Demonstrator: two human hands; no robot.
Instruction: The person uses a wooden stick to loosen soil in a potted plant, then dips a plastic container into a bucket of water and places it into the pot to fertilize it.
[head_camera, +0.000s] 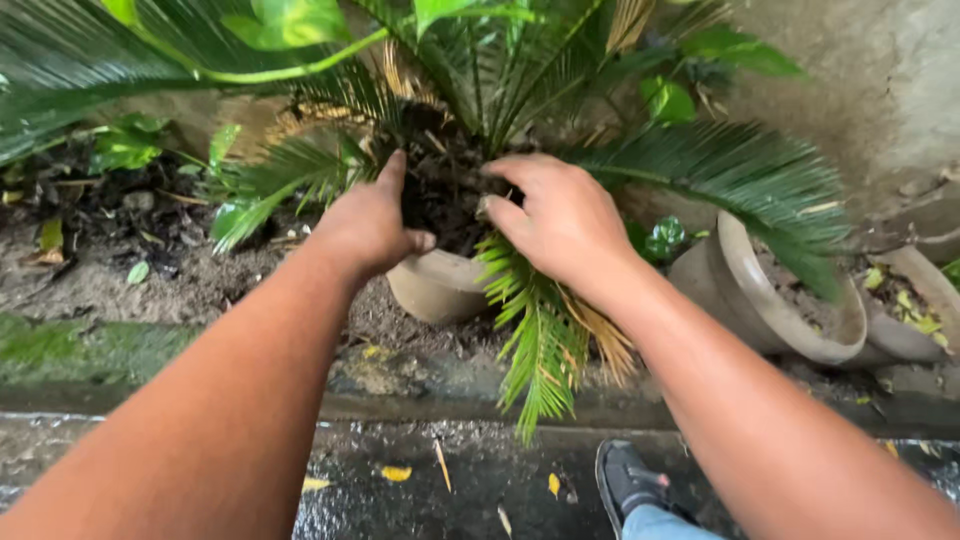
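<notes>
Over dark crumbly soil (440, 195), hands (470, 225)

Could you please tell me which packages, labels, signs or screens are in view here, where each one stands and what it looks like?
None are in view: no package, label, sign or screen shows.
What shows instead: the left hand and right hand at the dark soil of a tan clay pot holding a green feathery-leaved plant, and a tilted, soil-filled clay pot at right.

Green fronds (720, 170), tan pot (435, 285), dark soil (440, 200).
</notes>
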